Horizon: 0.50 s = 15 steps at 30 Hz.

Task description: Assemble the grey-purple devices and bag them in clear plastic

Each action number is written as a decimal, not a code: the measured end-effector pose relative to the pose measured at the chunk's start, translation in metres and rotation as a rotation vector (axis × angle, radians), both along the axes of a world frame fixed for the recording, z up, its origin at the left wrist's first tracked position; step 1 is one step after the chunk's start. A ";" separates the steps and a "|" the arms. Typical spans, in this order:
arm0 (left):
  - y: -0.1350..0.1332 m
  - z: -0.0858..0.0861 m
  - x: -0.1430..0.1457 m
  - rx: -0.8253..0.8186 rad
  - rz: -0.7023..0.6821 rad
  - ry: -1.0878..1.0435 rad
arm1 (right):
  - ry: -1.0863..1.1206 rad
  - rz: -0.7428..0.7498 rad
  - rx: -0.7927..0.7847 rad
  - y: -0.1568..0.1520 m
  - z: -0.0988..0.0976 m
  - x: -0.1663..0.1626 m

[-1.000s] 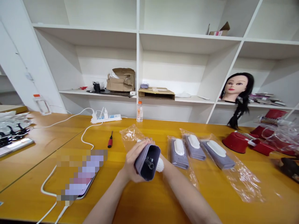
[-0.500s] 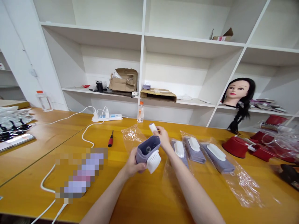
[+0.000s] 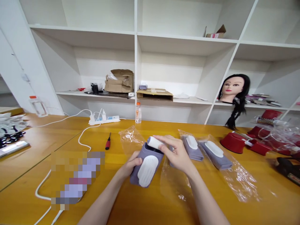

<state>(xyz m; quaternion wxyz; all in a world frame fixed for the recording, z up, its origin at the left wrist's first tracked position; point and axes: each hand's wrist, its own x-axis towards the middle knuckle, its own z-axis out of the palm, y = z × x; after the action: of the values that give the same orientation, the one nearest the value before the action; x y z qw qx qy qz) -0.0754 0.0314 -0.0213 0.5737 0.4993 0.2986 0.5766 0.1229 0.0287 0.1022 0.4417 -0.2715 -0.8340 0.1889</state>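
My left hand (image 3: 130, 165) is closed around a grey-purple plastic container (image 3: 134, 178), its thumb along the side. The container tilts, and a white ribbed oval piece (image 3: 148, 171) sits on its front. My right hand (image 3: 176, 153) grips a short white cylindrical piece (image 3: 154, 142) between thumb and fingers. That piece lies across the container's dark open top; whether it touches the rim, I cannot tell. Beyond my right hand lie two similar containers (image 3: 192, 148) (image 3: 217, 154) with white oval pieces. A further one is mostly hidden behind that hand.
Clear plastic bags (image 3: 242, 181) lie around the containers. A red-handled screwdriver (image 3: 108, 144) and a power strip (image 3: 110, 120) are to the left. An orange-capped bottle (image 3: 138, 113) stands at the back. Red parts (image 3: 232, 142) and a mannequin head (image 3: 232, 89) are at right.
My right hand has brought the white cylindrical piece down onto the container's mouth. The container has turned, so its white oval piece now faces me. The view has shifted slightly.
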 end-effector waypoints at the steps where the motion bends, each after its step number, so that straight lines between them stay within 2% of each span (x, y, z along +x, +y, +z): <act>1: 0.000 0.001 0.000 -0.002 0.002 0.014 | -0.024 0.014 0.007 0.001 0.000 0.000; 10: -0.003 0.021 0.001 0.076 0.076 0.109 | -0.088 0.030 0.030 0.001 -0.002 0.001; 15: -0.007 0.035 0.004 0.126 -0.021 0.176 | -0.217 0.034 0.014 0.002 0.000 0.009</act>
<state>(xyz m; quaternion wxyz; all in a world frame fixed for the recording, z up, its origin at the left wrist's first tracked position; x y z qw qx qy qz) -0.0710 0.0244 0.0140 0.5186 0.5861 0.3057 0.5423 0.1317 0.0304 0.1024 0.3475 -0.2732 -0.8826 0.1599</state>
